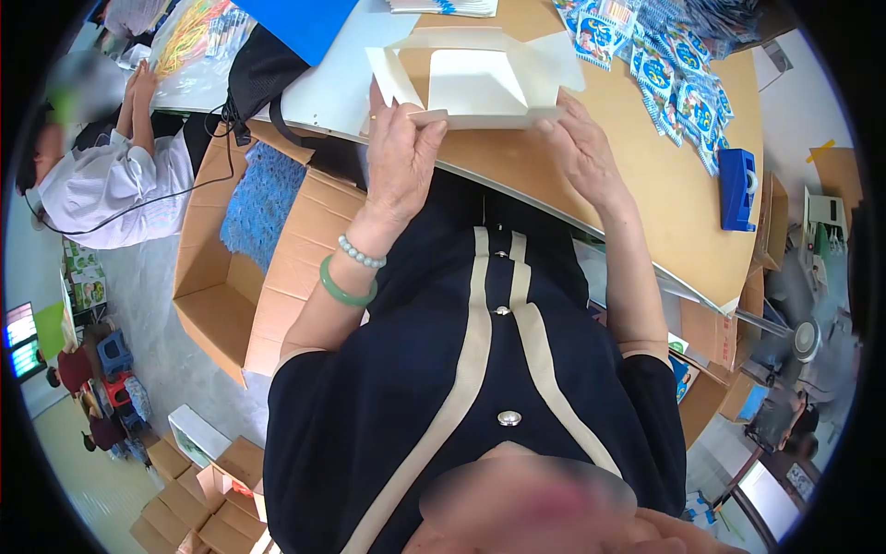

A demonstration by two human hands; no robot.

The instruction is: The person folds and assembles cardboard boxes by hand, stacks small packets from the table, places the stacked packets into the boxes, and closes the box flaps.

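Note:
A small open white cardboard box (475,81) with its flaps spread out is held up above the front edge of the brown tabletop (517,171). My left hand (400,143) grips its left end, with the thumb on the near flap. At the right near corner, my right hand (581,148) holds the box between thumb and fingers. The inside of the box shows white, with a brown patch at its left. Blue-and-white printed packets (683,88) lie in a pile on the table to the right of the box.
A blue tape dispenser (737,189) stands near the table's right edge. Left of me is an open carton (221,305) with blue shredded material (263,208). A black bag (263,74) and blue sheet (300,23) lie at the upper left, near a seated person (120,189).

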